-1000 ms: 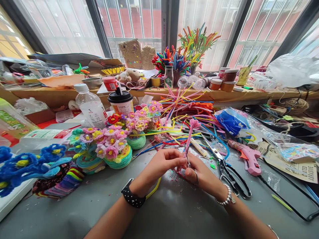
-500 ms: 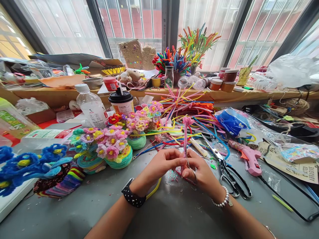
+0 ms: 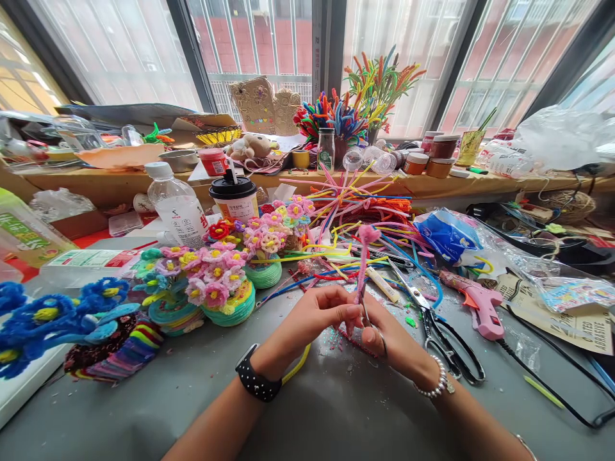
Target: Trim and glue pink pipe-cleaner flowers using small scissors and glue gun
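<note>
A pink pipe cleaner [image 3: 363, 266] stands upright over the table, its top end bunched into a fluffy knob. My left hand [image 3: 331, 314], with a dotted black watch band at the wrist, pinches its lower part. Close against it, my right hand [image 3: 387, 323] is closed on small scissors [image 3: 368, 314]. Their narrow blades rise beside the pipe cleaner, and a handle loop shows near the thumb. Fingers hide part of the scissors and the stem's lower end. Beneath the hands lie red tinsel and glittery bits.
Large black-handled scissors [image 3: 439, 333] and a pink glue gun [image 3: 480, 304] with its cord lie at the right. Pots of pipe-cleaner flowers [image 3: 218, 282] stand at the left. Behind are a heap of pipe cleaners [image 3: 379, 208], a lidded cup [image 3: 234, 200] and a bottle [image 3: 175, 208].
The pipe cleaner's top has shifted slightly to the right and leans more. My right hand has moved a little right and turned the scissors. My left hand stays almost in place.
</note>
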Demonstrator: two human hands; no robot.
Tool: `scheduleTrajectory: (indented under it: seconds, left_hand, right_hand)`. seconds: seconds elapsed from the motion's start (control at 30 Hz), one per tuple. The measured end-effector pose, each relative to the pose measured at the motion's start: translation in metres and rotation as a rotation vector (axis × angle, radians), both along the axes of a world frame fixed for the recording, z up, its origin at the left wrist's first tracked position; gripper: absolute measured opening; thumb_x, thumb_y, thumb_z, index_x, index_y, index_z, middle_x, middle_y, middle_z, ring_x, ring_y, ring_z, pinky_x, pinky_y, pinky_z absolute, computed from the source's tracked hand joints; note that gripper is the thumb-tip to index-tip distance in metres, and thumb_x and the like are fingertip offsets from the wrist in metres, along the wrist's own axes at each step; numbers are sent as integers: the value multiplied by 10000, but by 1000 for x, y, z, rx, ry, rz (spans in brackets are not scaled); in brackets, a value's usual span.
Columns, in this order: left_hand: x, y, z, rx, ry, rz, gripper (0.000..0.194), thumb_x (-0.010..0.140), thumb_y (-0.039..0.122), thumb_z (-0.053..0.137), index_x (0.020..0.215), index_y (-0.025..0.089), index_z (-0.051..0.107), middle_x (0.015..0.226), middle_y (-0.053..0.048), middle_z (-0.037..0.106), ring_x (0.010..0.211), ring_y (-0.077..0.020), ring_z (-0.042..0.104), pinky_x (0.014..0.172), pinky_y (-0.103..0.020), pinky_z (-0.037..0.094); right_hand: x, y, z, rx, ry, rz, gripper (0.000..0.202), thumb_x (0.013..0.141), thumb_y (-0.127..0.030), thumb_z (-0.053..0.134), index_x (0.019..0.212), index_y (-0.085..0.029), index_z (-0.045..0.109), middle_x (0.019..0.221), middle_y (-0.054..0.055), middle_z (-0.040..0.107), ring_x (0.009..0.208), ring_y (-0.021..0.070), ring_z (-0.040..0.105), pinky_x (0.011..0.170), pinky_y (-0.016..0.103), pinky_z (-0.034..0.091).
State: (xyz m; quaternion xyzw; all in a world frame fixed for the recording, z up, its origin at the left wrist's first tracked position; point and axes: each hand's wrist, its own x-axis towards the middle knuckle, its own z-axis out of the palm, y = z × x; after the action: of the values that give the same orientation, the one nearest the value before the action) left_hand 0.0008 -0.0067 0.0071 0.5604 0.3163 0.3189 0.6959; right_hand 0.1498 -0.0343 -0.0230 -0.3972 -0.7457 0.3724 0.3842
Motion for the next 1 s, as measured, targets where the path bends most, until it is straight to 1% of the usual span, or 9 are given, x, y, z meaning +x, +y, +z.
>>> scheduleTrajectory:
  seconds: [0.07, 0.1, 0.23, 0.37, 0.53, 0.77, 0.87, 1.0]
  left_hand:
    - [0, 0, 0, -1, -14, -5, 128, 665, 234, 626, 629, 135, 552, 569, 24, 568, 532, -78, 479, 530, -208, 342]
    - [0, 0, 0, -1, -16, -5, 127, 666, 232, 625, 629, 135, 552, 567, 26, 567, 529, -76, 480, 529, -206, 343]
    - [0, 1, -1, 12, -5, 18, 128, 666, 229, 626, 628, 134, 550, 563, 24, 569, 526, -75, 480, 519, -203, 325]
    - [0, 1, -1, 28, 9, 33, 128, 669, 231, 624, 631, 129, 555, 578, 16, 576, 536, -74, 473, 521, -202, 308]
    - [0, 0, -1, 46, 20, 20, 140, 675, 253, 615, 639, 134, 550, 602, 4, 590, 549, -83, 476, 518, -210, 305]
    - [0, 1, -1, 44, 20, 16, 154, 678, 265, 611, 635, 138, 538, 587, 5, 586, 546, -85, 477, 517, -212, 303]
    - [0, 1, 0, 29, 20, 2, 155, 678, 260, 613, 628, 139, 531, 578, 11, 581, 547, -84, 474, 520, -211, 300]
    - [-1, 1, 0, 8, 19, -34, 167, 682, 283, 605, 640, 143, 525, 596, 0, 587, 577, -104, 493, 540, -227, 319]
  right_hand:
    - [0, 0, 2, -18, 15, 28, 669, 662, -742, 263, 777, -176, 602, 838, 35, 444, 799, 183, 448, 766, 315, 393]
    - [0, 0, 2, -23, 18, 33, 667, 659, -742, 270, 786, -178, 602, 829, 33, 437, 802, 185, 447, 777, 318, 389]
    - [0, 0, 1, -19, 26, 17, 634, 668, -730, 291, 710, -172, 591, 809, 32, 437, 810, 191, 453, 777, 319, 380]
    - [0, 0, -2, 10, 28, -26, 587, 656, -715, 358, 611, -169, 568, 823, 35, 451, 805, 189, 454, 753, 309, 374]
    - [2, 0, -4, 52, 24, -71, 558, 638, -706, 401, 614, -180, 587, 758, 14, 422, 746, 170, 440, 681, 284, 371]
    - [2, -1, 1, 19, -36, -60, 568, 642, -709, 394, 631, -178, 595, 755, 17, 432, 741, 171, 432, 677, 290, 379]
    - [2, -1, 1, 31, -34, -67, 563, 647, -704, 396, 631, -179, 600, 748, 17, 432, 733, 168, 433, 671, 287, 383]
    - [2, 0, -1, 61, -28, -74, 552, 651, -695, 408, 609, -174, 586, 732, 14, 429, 717, 159, 435, 653, 276, 385]
